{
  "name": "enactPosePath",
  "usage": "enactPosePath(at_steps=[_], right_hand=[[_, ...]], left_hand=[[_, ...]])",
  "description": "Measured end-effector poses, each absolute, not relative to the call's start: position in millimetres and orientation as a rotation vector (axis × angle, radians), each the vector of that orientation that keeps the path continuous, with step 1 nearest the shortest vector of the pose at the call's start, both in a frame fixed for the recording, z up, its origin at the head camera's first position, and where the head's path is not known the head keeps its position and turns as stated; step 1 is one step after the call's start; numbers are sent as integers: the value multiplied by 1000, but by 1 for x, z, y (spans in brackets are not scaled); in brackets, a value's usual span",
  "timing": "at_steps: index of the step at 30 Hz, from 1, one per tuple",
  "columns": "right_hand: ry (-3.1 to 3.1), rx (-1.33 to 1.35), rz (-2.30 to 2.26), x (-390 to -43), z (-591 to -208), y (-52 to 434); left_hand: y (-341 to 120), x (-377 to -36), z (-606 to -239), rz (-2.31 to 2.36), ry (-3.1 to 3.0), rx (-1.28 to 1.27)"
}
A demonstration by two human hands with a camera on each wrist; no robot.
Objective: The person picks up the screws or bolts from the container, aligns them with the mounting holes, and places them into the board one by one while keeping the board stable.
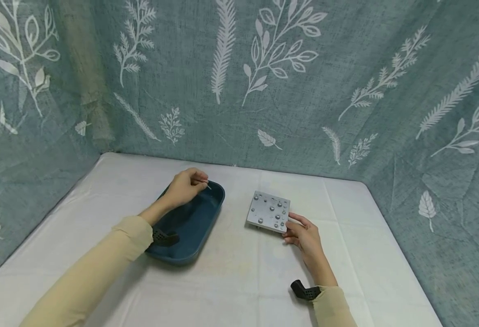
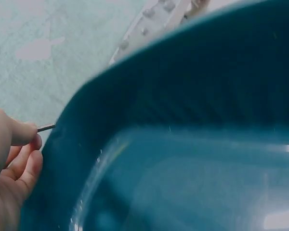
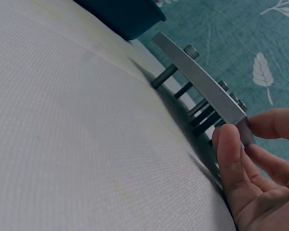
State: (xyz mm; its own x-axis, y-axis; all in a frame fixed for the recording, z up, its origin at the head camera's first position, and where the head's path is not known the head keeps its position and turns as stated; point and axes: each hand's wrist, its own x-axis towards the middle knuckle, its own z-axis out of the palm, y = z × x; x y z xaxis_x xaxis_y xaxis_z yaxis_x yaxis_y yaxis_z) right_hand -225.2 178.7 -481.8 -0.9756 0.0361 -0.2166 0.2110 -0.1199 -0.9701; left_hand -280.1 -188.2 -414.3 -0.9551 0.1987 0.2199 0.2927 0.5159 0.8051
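Note:
Over the far end of a dark blue tray point(image 1: 190, 261), my left hand point(image 1: 185, 188) pinches a thin, short metal piece point(image 2: 46, 127) between thumb and fingers; its kind is mostly hidden by the fingertips. My right hand point(image 1: 308, 238) grips the near right corner of a square silver metal plate point(image 1: 265, 210). Several socket-head screws point(image 3: 191, 51) of different sizes sit in holes in the plate. Their threaded shafts point(image 3: 164, 76) stick out underneath, close over the cloth. Some holes along the plate's far edge show no screw.
A white cloth point(image 1: 231, 290) covers the table, with the tray left of the plate. Green-grey curtains point(image 1: 190, 59) with white leaf prints hang behind and at both sides. A black wrist camera mount point(image 1: 304, 290) sits at the right sleeve, another point(image 1: 165, 238) at the left.

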Motion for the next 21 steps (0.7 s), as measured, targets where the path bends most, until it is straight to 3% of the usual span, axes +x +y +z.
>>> enactPosePath(at_steps=[13,21], right_hand=[[2025,282,-2250,-226,-481,179],[2018,274,-2254,-227,-483,179]], left_hand=[[-132,-292,-393,-1506,-2553,-634],[-99,-304,-399,-1490,-2576,-721]])
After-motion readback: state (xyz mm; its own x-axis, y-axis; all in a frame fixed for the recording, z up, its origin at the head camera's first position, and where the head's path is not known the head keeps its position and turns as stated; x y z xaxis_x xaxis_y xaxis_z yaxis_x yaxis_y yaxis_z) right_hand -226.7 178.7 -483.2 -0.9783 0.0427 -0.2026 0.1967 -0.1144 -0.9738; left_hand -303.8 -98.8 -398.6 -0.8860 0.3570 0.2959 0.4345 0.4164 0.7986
